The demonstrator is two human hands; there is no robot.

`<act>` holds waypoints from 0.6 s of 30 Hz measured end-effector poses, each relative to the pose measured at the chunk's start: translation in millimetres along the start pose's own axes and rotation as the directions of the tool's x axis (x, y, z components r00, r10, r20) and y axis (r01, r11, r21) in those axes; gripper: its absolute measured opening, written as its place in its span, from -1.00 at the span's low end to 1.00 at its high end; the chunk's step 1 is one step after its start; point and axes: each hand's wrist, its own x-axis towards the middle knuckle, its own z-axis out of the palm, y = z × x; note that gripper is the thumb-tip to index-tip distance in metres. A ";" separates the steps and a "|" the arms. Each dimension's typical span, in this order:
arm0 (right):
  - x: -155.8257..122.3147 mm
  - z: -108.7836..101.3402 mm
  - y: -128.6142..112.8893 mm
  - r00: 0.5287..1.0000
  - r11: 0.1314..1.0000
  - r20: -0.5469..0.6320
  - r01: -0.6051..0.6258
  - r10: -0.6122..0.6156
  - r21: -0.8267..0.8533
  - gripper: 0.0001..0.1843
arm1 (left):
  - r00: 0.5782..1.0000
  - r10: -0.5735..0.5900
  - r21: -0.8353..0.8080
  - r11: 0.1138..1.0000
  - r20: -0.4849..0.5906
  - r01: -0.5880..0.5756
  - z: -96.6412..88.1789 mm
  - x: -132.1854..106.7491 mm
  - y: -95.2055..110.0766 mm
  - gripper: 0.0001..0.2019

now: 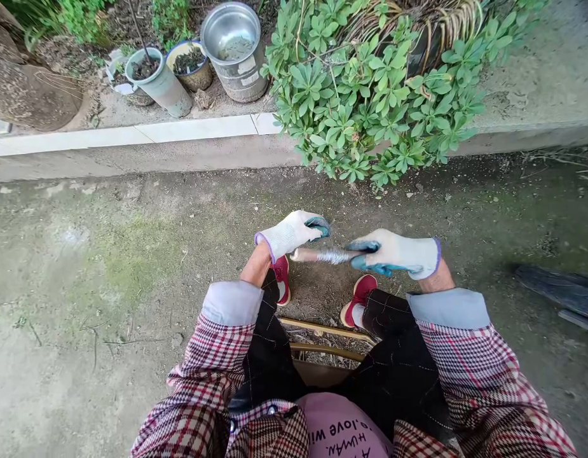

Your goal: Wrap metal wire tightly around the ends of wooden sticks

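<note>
A short wooden stick (307,255) with silvery wire (335,256) wound around its middle lies level in front of me. My right hand (393,252), in a white glove with a blue-green palm, is closed around the stick's right end. My left hand (298,230), gloved alike, hovers just above the stick's left part. Its fingers are curled and pressed together; anything pinched in them is too fine to make out. Motion blurs the space between the left fingertips and the wire.
A leafy green plant (379,102) overhangs the raised ledge (198,129) ahead. On the ledge stand a metal pot (243,79), a pale bucket (167,89) and a soil-filled basin (198,73). A dark object (555,286) lies at right. My red shoes (362,296) rest on bare ground.
</note>
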 end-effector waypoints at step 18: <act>8.0 -3.2 2.6 0.845 0.989 -0.534 0.048 0.035 0.141 -0.60 | 0.995 -0.103 -0.329 0.940 -0.013 0.093 11.5 1.1 19.2 -0.86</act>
